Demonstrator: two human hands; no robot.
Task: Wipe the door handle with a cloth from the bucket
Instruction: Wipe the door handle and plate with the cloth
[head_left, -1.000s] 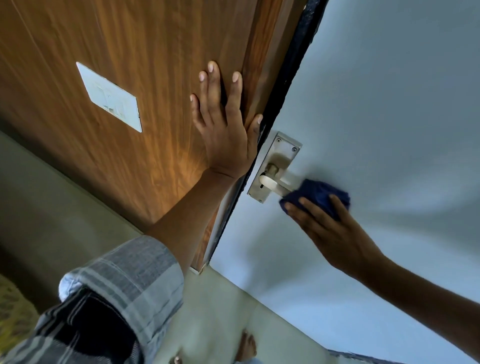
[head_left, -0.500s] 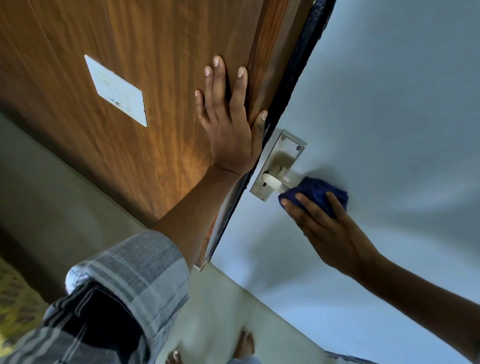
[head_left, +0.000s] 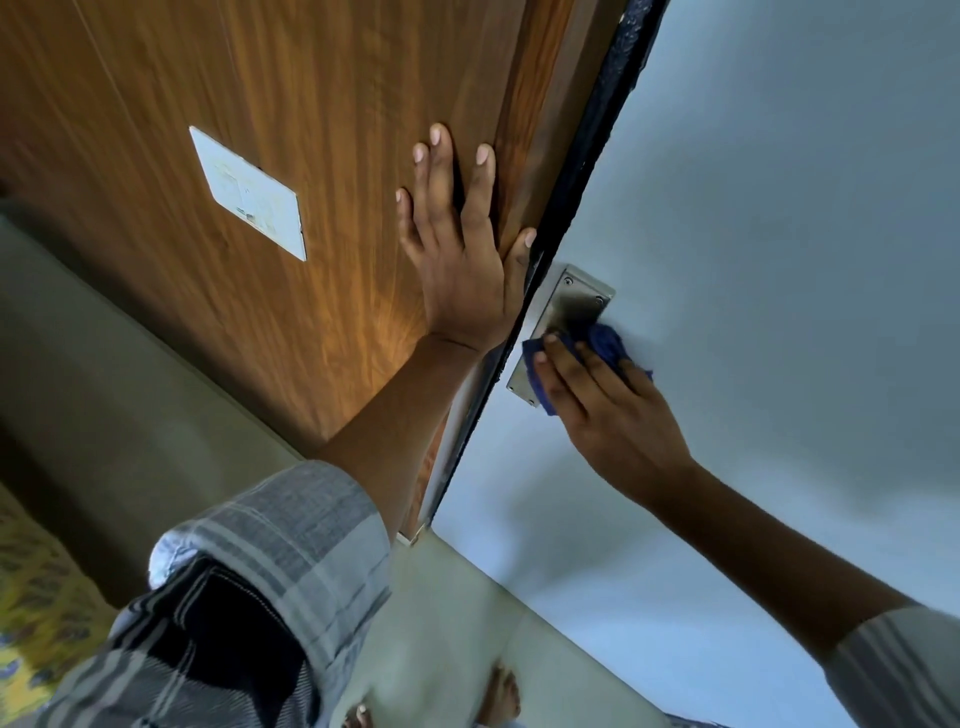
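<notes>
Against the metal handle plate on the pale door, the right hand presses a blue cloth under flat fingers, covering the handle. Left hand lies spread open on the wooden panel.

Bare door lies open right of the plate; left hand crowds its left.

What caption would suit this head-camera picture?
Right hand presses a blue cloth over the door handle plate; left hand braces flat on the wooden panel.
</notes>
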